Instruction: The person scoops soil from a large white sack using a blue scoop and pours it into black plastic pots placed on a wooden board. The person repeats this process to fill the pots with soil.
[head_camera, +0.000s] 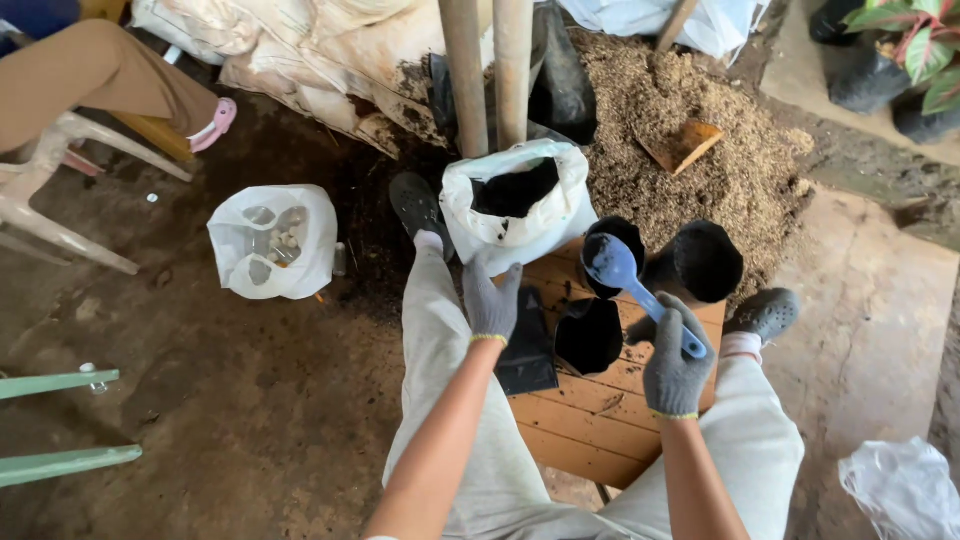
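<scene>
My right hand (676, 362), in a grey glove, grips a blue plastic scoop (622, 275) by its handle, the bowl raised over the black grow bags. My left hand (491, 299), also gloved, hovers flat and holds nothing, just below a white sack (510, 222) rolled open on dark soil. Three black grow bags stand on a low wooden board (590, 420): one empty and open (590, 335), one behind the scoop (600, 232), one filled (707, 260). A flat black bag (528, 350) lies by my left hand.
A heap of rice husk (680, 120) with an orange scoop (685, 143) lies behind. Two posts (490, 70) rise behind the sack. A white plastic bag (273, 242) sits left on the dirt floor. Another person's leg (90, 75) and a plastic chair (50, 170) are far left. Potted plants (900, 60) stand at top right.
</scene>
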